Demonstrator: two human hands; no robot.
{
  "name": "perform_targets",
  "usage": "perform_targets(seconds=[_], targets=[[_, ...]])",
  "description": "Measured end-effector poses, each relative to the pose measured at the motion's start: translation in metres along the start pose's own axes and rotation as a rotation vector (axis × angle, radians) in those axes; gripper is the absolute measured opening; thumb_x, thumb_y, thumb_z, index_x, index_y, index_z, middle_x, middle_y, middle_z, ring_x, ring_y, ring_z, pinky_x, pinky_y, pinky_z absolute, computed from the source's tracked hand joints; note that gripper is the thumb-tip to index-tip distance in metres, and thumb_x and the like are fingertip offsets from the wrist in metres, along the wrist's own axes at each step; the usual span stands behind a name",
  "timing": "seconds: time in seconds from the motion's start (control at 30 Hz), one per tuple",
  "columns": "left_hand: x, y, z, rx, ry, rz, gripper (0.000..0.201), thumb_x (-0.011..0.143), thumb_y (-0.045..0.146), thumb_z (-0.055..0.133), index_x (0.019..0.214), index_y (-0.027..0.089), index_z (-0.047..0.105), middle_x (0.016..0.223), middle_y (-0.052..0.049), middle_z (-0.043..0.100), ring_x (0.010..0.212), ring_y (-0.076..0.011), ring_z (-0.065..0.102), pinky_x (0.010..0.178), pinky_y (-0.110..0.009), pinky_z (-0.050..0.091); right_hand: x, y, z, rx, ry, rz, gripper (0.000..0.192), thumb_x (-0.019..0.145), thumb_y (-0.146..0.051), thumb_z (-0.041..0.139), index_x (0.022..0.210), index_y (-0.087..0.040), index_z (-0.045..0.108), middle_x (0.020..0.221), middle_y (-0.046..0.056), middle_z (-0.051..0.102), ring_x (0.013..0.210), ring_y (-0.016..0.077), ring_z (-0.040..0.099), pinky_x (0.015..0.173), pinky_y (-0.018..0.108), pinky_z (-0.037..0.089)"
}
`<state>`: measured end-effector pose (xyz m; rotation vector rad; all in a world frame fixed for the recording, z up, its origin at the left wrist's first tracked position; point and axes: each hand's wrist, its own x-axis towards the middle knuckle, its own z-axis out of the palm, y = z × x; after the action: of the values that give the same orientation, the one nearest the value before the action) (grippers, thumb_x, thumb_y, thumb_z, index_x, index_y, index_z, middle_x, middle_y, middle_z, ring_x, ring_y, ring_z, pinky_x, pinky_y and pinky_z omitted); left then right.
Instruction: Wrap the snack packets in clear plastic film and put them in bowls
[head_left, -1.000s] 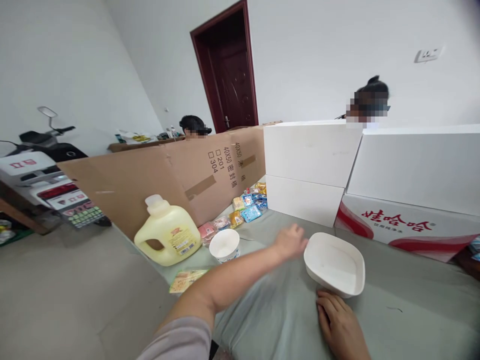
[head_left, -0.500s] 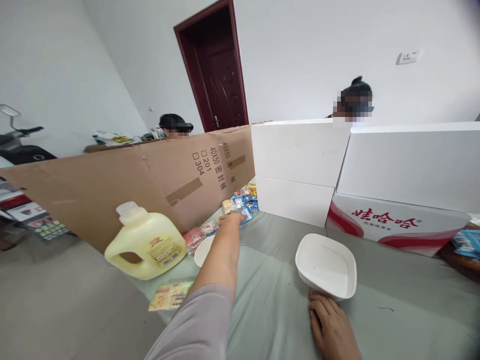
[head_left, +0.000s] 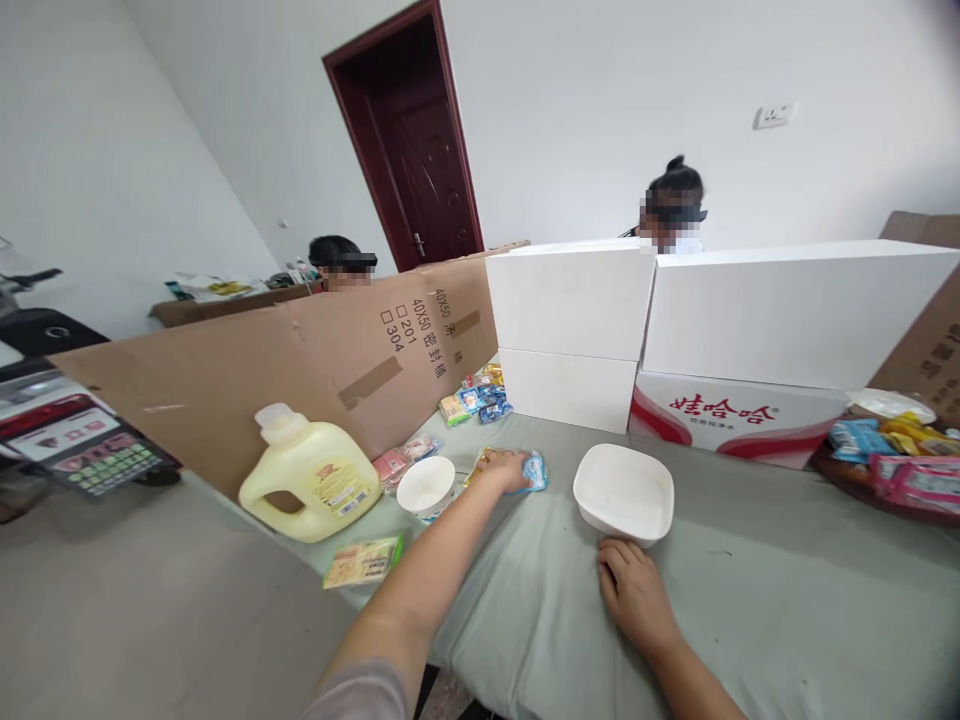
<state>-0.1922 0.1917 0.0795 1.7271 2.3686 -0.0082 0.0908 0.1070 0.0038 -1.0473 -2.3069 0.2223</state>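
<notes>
My left hand [head_left: 505, 470] is stretched out over the cloth, its fingers closed on a blue snack packet [head_left: 535, 472] that sticks out on the right. A yellow packet edge shows on the hand's other side; I cannot tell if it is a separate piece. My right hand [head_left: 630, 582] lies palm down on the cloth, fingers extended at the near side of a white square bowl [head_left: 625, 500] with nothing inside. Left of my left forearm stand a white paper cup [head_left: 426, 486] and, nearer me, a flat green-and-yellow packet [head_left: 362, 562].
A yellow jug [head_left: 319, 480] stands by the cardboard wall [head_left: 255, 350]. Several small packets [head_left: 474, 402] lie at the far corner. White boxes [head_left: 570, 310] line the back. A brown tray [head_left: 847, 475] of snacks is at right. Two people sit beyond the boxes.
My left hand has drawn back from the packets in the far corner, bringing the blue snack packet toward the bowl. The view has shifted right. My right hand remains by the bowl.
</notes>
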Motion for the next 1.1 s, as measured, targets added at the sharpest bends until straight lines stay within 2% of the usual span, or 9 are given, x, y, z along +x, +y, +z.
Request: perform_targets(seconds=[0.1, 0.27, 0.4, 0.53, 0.67, 0.77, 0.9, 1.0, 1.1], targets=[[-0.042, 0.01, 0.013, 0.048, -0.006, 0.033, 0.064, 0.066, 0.044, 0.08, 0.125, 0.035, 0.055, 0.131, -0.009, 0.057, 0.13, -0.0457, 0.038, 0.102, -0.066, 0.026, 0.001, -0.003, -0.006, 0.014, -0.055, 0.04, 0.02, 0.09, -0.015, 0.041, 0.09, -0.019, 0.061, 0.102, 0.007, 0.066, 0.097, 0.0205, 0.058, 0.084, 0.033, 0.043], [-0.097, 0.02, 0.019, 0.094, 0.129, 0.108, 0.063, 0.073, 0.032, 0.075, 0.13, 0.025, 0.05, 0.131, -0.015, 0.055, 0.138, -0.0386, 0.028, 0.111, -0.06, 0.007, 0.003, -0.008, -0.013, 0.019, -0.103, 0.084, 0.02, 0.088, -0.014, 0.043, 0.092, -0.018, 0.063, 0.106, 0.009, 0.066, 0.102, 0.0216, 0.058, 0.087, 0.034, 0.043], [-0.129, 0.027, 0.023, 0.073, 0.214, 0.166, 0.057, 0.076, 0.021, 0.069, 0.129, 0.018, 0.049, 0.126, -0.015, 0.055, 0.126, -0.0317, 0.044, 0.108, -0.047, 0.028, -0.015, -0.016, -0.025, 0.034, -0.192, 0.062, 0.026, 0.079, -0.014, 0.057, 0.103, -0.017, 0.065, 0.123, 0.01, 0.062, 0.116, 0.025, 0.054, 0.097, 0.038, 0.042], [-0.171, 0.036, 0.048, 0.016, 0.2, 0.295, 0.034, 0.077, 0.011, 0.062, 0.109, 0.021, 0.06, 0.108, -0.007, 0.059, 0.105, -0.0237, 0.056, 0.091, -0.033, 0.045, -0.067, -0.016, -0.059, 0.098, -0.264, 0.022, 0.03, 0.079, -0.02, 0.059, 0.109, -0.022, 0.066, 0.123, 0.007, 0.063, 0.12, 0.0228, 0.053, 0.101, 0.037, 0.041], [-0.21, 0.063, 0.082, -0.143, 0.398, 0.573, 0.042, 0.072, -0.001, 0.054, 0.106, 0.023, 0.061, 0.118, -0.008, 0.055, 0.106, -0.023, 0.054, 0.092, -0.036, 0.045, -0.127, 0.011, -0.102, 0.069, -0.098, 0.161, 0.027, 0.091, -0.033, 0.046, 0.106, -0.023, 0.067, 0.115, 0.009, 0.066, 0.112, 0.0228, 0.058, 0.097, 0.04, 0.045], [-0.221, 0.094, 0.099, -0.204, 0.536, 0.731, 0.036, 0.075, 0.001, 0.053, 0.103, 0.023, 0.062, 0.117, -0.008, 0.058, 0.101, -0.0252, 0.055, 0.087, -0.041, 0.045, -0.167, 0.044, -0.127, -0.146, 0.035, 0.303, 0.033, 0.091, -0.04, 0.044, 0.106, -0.021, 0.066, 0.114, 0.012, 0.064, 0.108, 0.0268, 0.058, 0.093, 0.044, 0.046], [-0.216, 0.122, 0.11, -0.223, 0.556, 0.852, 0.03, 0.078, 0.005, 0.056, 0.104, 0.019, 0.062, 0.109, -0.009, 0.062, 0.093, -0.025, 0.056, 0.079, -0.04, 0.05, -0.208, 0.075, -0.142, -0.394, 0.007, 0.408, 0.034, 0.09, -0.035, 0.042, 0.11, -0.019, 0.065, 0.108, 0.013, 0.064, 0.099, 0.0299, 0.058, 0.082, 0.046, 0.048], [-0.218, 0.116, 0.115, -0.25, 0.469, 0.93, 0.038, 0.077, 0.017, 0.065, 0.114, 0.017, 0.058, 0.113, -0.011, 0.059, 0.1, -0.0284, 0.055, 0.085, -0.045, 0.051, -0.216, 0.076, -0.145, -0.418, -0.02, 0.443, 0.032, 0.091, -0.031, 0.039, 0.106, -0.02, 0.065, 0.093, 0.011, 0.065, 0.086, 0.0275, 0.06, 0.076, 0.043, 0.048], [-0.226, 0.099, 0.119, -0.326, 0.413, 1.009, 0.052, 0.078, 0.029, 0.069, 0.125, 0.018, 0.05, 0.122, -0.014, 0.054, 0.111, -0.0311, 0.052, 0.093, -0.049, 0.049, -0.194, 0.055, -0.142, -0.292, 0.005, 0.417, 0.03, 0.094, -0.031, 0.036, 0.107, -0.021, 0.062, 0.093, 0.009, 0.063, 0.085, 0.0237, 0.061, 0.077, 0.039, 0.05]])
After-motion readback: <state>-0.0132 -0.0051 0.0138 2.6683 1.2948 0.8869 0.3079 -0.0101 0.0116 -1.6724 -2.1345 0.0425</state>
